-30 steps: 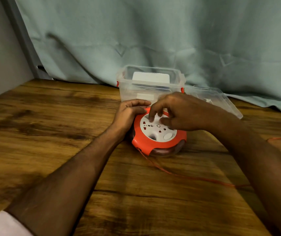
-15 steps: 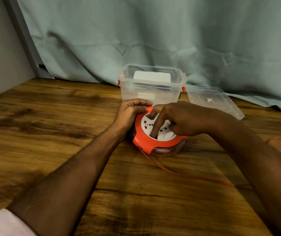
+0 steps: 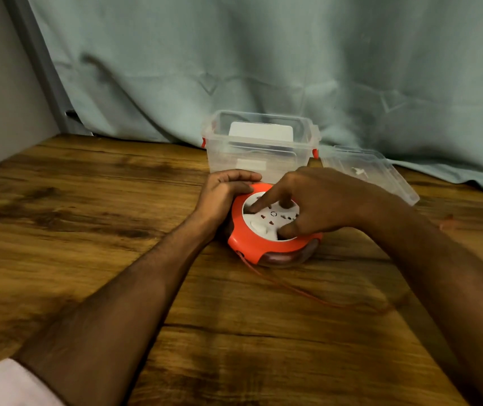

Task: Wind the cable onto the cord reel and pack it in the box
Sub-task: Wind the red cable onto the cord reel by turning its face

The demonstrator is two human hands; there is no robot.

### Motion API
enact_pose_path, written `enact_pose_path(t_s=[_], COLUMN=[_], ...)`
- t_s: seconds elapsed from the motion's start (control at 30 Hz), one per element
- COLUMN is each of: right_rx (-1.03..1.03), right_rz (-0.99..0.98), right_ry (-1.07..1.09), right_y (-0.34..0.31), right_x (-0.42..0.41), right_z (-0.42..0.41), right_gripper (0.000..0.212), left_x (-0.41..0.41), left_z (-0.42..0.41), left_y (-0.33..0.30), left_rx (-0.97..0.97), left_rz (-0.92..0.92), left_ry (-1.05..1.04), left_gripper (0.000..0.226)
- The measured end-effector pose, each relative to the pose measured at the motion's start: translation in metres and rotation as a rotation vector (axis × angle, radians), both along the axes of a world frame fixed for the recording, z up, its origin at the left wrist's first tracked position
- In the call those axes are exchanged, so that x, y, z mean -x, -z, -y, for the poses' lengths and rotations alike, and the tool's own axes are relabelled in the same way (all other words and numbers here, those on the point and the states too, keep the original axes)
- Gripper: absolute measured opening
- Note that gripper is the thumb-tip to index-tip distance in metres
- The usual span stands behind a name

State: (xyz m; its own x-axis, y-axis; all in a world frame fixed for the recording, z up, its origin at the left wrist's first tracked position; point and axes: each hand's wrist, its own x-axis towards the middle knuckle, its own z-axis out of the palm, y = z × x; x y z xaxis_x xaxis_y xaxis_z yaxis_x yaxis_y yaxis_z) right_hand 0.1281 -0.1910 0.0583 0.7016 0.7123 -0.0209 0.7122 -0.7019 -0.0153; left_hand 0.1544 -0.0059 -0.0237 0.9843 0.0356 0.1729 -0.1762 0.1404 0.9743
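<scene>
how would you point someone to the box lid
Start at the clear plastic box by the green curtain. The lid lies on the table just right of it. It is flat and shallow, unlike the tall open box.
</scene>
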Motion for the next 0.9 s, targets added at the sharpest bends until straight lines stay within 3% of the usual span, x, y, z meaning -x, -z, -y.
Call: enact_pose_path(t_s=[0.17, 0.43, 0.53, 0.67, 0.77, 0.9], right_rx=[-0.080, -0.058, -0.063, -0.062, -0.084, -0.057], right_rz=[0.125, 0.060, 0.041, 0.090, 0.016, -0.061], right_ry=[0.041, 0.104, 0.067, 0.021, -0.021, -0.050], right_y=[0.001, 0.005, 0.003, -0.006, -0.004, 0.003], right_x=[-0.002, -0.003, -0.002, -0.001, -0.002, -0.003], right_z=[-0.003, -0.007, -0.005, -0.002, -0.002, -0.002], right_gripper=[0.063, 0.076, 0.067, 0.028, 0.043, 0.046], left_x=[-0.002, -0.001, 0.001, 0.002, 0.003, 0.005], left_z=[0.000, -0.001, 0.000, 0.000, 0.000, -0.001], left_y=[0.002, 0.003, 0.002, 0.000, -0.001, -0.001], left_rx=[0.008, -0.003, -0.007, 0.005, 0.020, -0.005], left_rz=[-0.005, -0.005, -0.008, -0.001, 0.018, 0.038], left_ry=[0.004, 0.039, 0.024, 0.017, 0.040, 0.050], left_gripper=[0.033, 0.034, 0.035, 0.035, 0.030, 0.030])
